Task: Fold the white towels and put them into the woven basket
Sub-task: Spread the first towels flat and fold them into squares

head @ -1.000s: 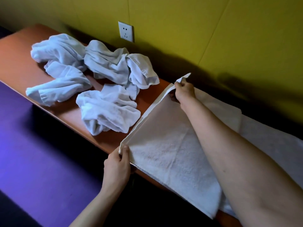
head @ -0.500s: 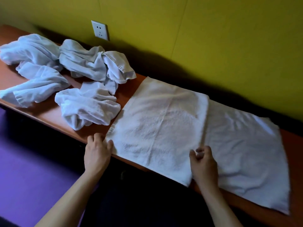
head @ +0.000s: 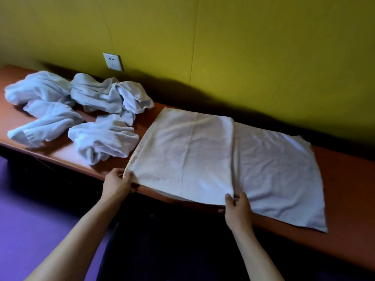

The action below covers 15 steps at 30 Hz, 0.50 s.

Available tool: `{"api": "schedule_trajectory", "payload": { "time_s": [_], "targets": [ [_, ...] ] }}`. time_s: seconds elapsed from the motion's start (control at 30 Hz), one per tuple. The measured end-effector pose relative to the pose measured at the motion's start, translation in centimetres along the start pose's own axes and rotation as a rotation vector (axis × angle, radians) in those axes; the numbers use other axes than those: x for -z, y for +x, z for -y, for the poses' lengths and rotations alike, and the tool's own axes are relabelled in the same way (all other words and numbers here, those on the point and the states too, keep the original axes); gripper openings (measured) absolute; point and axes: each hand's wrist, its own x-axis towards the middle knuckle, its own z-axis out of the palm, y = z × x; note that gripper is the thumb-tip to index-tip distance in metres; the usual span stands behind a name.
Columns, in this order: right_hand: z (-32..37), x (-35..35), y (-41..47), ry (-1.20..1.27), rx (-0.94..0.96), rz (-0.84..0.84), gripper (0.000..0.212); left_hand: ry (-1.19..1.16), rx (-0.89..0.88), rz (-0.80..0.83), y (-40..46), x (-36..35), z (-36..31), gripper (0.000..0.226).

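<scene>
A white towel [head: 188,153] lies flat on the orange-brown table [head: 345,179], its left part folded over onto itself, with a single layer spreading out to the right. My left hand [head: 118,182] pinches the near left corner of the folded part at the table's front edge. My right hand [head: 238,208] pinches the near right corner of that folded layer. Several crumpled white towels [head: 81,112] lie in a heap at the left of the table. No woven basket is in view.
A yellow-green wall runs right behind the table, with a white socket [head: 113,61] above the heap. A purple floor [head: 30,209] lies below at the left. The table's front edge [head: 284,226] runs diagonally from far left to near right.
My right hand let go of the far corner it had carried across and came back to the near edge, where it now pinches the folded layer. The left hand stays at the near left corner.
</scene>
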Motion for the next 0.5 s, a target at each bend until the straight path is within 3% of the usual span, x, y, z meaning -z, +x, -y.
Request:
{"api": "schedule_trajectory", "payload": {
  "time_s": [0.13,0.33,0.5],
  "targets": [
    [-1.5,2.5,-0.9,0.170,0.020,-0.098,0.013,-0.189,0.023,0.007,-3.7,0.8,0.3,0.018],
    [-3.9,6.0,-3.0,0.222,0.073,-0.114,0.006,-0.340,0.022,0.034,-10.3,2.1,1.9,0.025],
    [-4.7,7.1,-3.9,0.341,0.082,-0.073,0.014,-0.260,-0.064,0.157,-12.4,2.2,3.0,0.028]
  ]
}}
